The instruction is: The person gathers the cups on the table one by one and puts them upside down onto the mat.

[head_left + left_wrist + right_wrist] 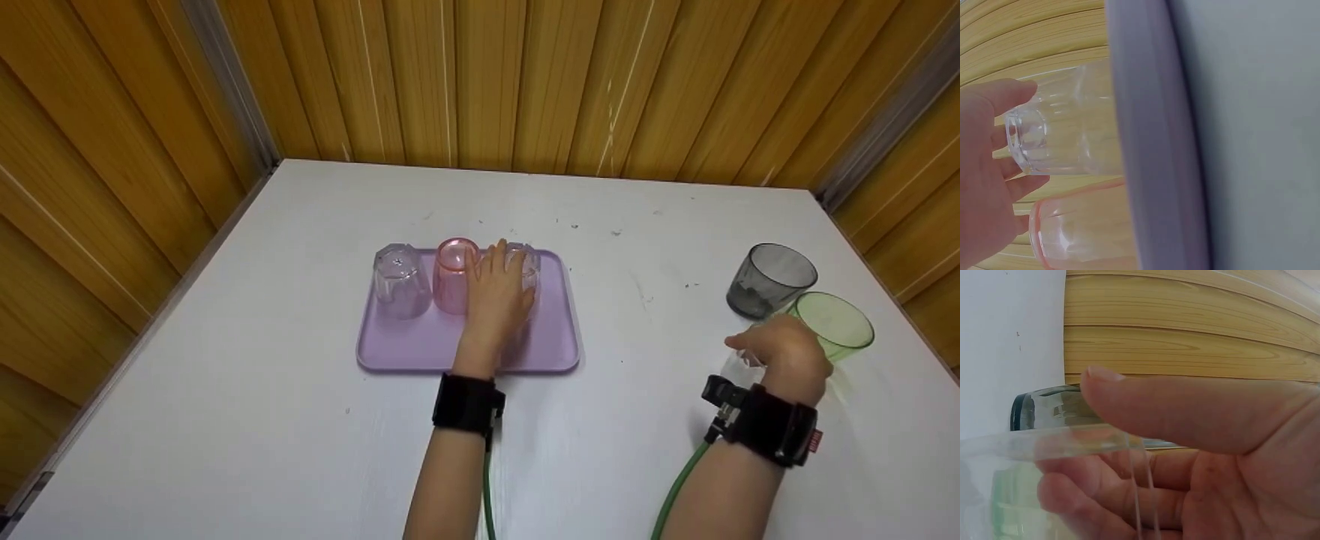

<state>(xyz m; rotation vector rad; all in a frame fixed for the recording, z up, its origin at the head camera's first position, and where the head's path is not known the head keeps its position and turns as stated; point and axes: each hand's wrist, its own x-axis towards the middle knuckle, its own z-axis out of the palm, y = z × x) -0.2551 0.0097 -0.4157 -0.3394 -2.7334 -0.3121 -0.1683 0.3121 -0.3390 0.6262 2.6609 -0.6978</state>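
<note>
On the purple tray (424, 352), my left hand (495, 300) reaches over an upside-down clear glass (1081, 135) at the right of the row. Its thumb and spread fingers stand either side of the glass's base, without a visible squeeze. Close beside the fingers is a pink glass (450, 289), also upside down. At the far left of the tray stands another inverted clear glass (403, 281). My right hand (787, 352), at the table's right side, has curled fingers about a clear glass (735, 367), mostly hidden from above; the fingers show through its wall in the right wrist view.
A dark grey glass (769, 277) stands upright beyond my right hand. Just beside it is a green glass (836, 326), partly covered by that hand. Wood-patterned panels (487, 90) border the white table (247, 375). A green cable (679, 487) trails from the right wrist.
</note>
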